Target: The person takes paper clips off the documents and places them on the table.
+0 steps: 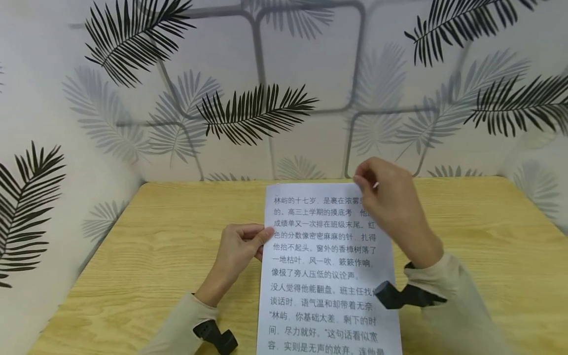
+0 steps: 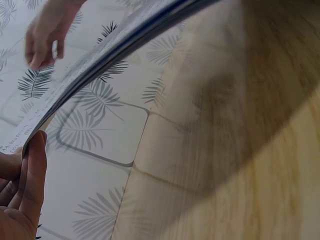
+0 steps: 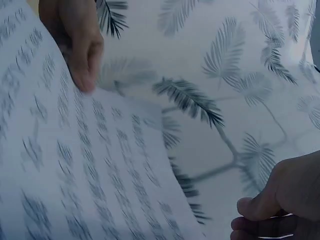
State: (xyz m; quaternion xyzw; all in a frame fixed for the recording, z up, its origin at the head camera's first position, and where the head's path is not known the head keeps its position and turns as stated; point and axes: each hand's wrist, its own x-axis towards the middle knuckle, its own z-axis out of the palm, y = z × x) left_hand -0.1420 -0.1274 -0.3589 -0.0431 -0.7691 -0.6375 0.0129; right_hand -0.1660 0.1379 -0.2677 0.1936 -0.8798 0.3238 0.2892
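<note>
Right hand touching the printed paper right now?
Apart. The right wrist view shows the right hand clear of the printed paper, with patterned wall visible between them.

Left hand pinches edge of paper (bowed); right hand beyond, leaf-print wall behind, wood table right.

A yellow wood-grain table with rounded far corners carries a broad shadow.
</note>
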